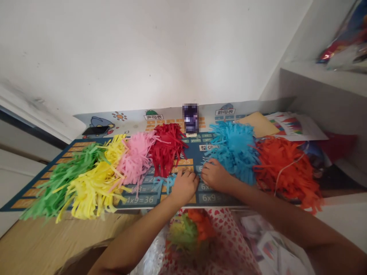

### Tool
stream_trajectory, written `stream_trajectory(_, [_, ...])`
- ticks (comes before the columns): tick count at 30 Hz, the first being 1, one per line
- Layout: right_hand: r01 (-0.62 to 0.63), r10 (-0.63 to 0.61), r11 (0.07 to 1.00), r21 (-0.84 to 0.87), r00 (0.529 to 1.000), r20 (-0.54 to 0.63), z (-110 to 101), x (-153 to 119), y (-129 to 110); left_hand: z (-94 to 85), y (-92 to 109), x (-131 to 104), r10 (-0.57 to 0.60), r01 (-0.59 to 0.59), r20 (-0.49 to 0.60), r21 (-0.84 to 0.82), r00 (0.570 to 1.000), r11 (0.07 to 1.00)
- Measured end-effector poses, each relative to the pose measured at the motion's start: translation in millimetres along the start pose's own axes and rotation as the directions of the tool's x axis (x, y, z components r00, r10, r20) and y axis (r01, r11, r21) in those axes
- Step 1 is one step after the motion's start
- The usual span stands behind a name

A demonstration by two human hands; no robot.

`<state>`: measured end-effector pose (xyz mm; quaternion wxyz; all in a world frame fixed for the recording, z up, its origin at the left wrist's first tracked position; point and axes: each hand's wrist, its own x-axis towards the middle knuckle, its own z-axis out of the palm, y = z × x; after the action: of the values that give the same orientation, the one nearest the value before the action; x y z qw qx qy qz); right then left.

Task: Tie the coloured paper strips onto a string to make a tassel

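Light blue paper strips [166, 180] lie flat on the printed desk mat [149, 198], near its front edge, just in front of the red fringe pile. Left hand [185, 186] rests on their right end, fingers curled in, knuckles up, tips pressed to the mat; whether any strip is pinched under them cannot be told. Right hand [215, 176] sits just right of the left, almost touching it, fingers bent and close together, tips against the lower left edge of the blue fringe pile [233, 151]; grip there not visible either.

Placing the rest by the mat: along its middle, left to right, green fringe pile [61, 179], yellow fringe pile [96, 183], pink fringe pile [135, 157], red fringe pile [166, 147], then blue, then orange fringe pile [285, 168] at the right end. A dark phone [95, 131] lies at the mat's back left corner. A small blurred dark object [190, 117] stands at the back centre. Loose printed papers [292, 126] sit beyond the back right corner. Below the front edge, a heart-patterned bag [229, 244] holds mixed coloured scraps
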<state>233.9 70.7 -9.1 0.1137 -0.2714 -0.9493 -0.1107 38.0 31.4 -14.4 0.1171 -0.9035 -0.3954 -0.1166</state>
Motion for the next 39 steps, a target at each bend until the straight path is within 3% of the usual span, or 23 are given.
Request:
stream_trajectory(5, [-0.124, 0.127, 0.989, 0.083, 0.992, -0.023, -13.4, 2.0, -7.6, -0.9, -3.9, -3.0, -0.015, 0.016, -0.066, 0.008, 0.998, 1.0])
stream_trajectory(7, [-0.205, 0.212, 0.961, 0.188, 0.977, -0.018, -31.6, 1.4, -15.2, -14.9, -5.3, -7.4, -0.022, 0.023, -0.119, 0.002, 0.993, 1.0])
stream_trajectory(9, [-0.317, 0.332, 0.872, 0.372, 0.943, 0.025, -53.5, 0.7, -22.7, -37.3, -4.7, -14.0, -0.002, -0.003, -0.223, -0.021, 0.975, 1.0])
stream_trajectory(10, [-0.372, 0.386, 0.78, 0.503, 0.919, 0.082, -63.8, 0.5, -25.7, -50.2, -3.4, -17.6, 0.021, -0.034, -0.289, -0.039, 0.957, 0.999])
stream_trajectory(12, [-0.444, 0.397, 0.465, 0.766, 0.878, 0.268, -79.7, 0.8, -30.0, -75.1, 0.8, -24.3, 0.089, -0.123, -0.37, -0.068, 0.925, 0.99])
stream_trajectory(14, [-0.453, 0.258, 0.089, 0.887, 0.871, 0.419, -87.1, 1.6, -33.2, -93.8, 6.1, -29.2, 0.104, -0.167, -0.425, -0.113, 0.899, 0.98])
stream_trajectory(15, [-0.444, 0.177, -0.056, 0.894, 0.877, 0.447, -87.8, 1.8, -35.1, -99.9, 8.6, -31.1, 0.099, -0.175, -0.446, -0.133, 0.889, 0.976])
stream_trajectory(17, [-0.424, 0.081, -0.238, 0.874, 0.888, 0.453, -84.7, 1.9, -40.2, -106.0, 12.6, -33.9, 0.09, -0.185, -0.47, -0.16, 0.878, 0.97])
stream_trajectory(19, [-0.417, 0.063, -0.34, 0.843, 0.884, 0.463, -78.3, 1.3, -47.1, -106.1, 15.2, -36.1, 0.085, -0.194, -0.477, -0.183, 0.875, 0.964])
stream_trajectory(21, [-0.414, 0.1, -0.4, 0.817, 0.867, 0.488, -71.0, 0.5, -55.6, -103.2, 17.7, -38.1, 0.03, -0.172, -0.484, -0.253, 0.875, 0.952])
stream_trajectory(24, [-0.348, 0.269, -0.449, 0.823, 0.826, 0.495, -60.9, 0.3, -71.1, -97.7, 23.8, -40.7, -0.188, -0.044, -0.459, -0.449, 0.869, 0.893])
stream_trajectory(29, [-0.205, 0.488, -0.498, 0.842, 0.737, 0.468, -50.2, 1.7, -97.6, -92.6, 36.9, -43.1, -0.507, 0.203, -0.276, -0.684, 0.817, 0.7])
stream_trajectory(35, [-0.083, 0.615, -0.527, 0.846, 0.651, 0.446, -51.1, 7.3, -105.8, -90.4, 44.6, -41.8, -0.603, 0.288, -0.141, -0.778, 0.785, 0.558])
stream_trajectory(39, [0.012, 0.699, -0.538, 0.843, 0.565, 0.439, -51.9, 12.6, -104.9, -83.1, 51.7, -44.8, -0.664, 0.318, -0.186, -0.764, 0.725, 0.561])
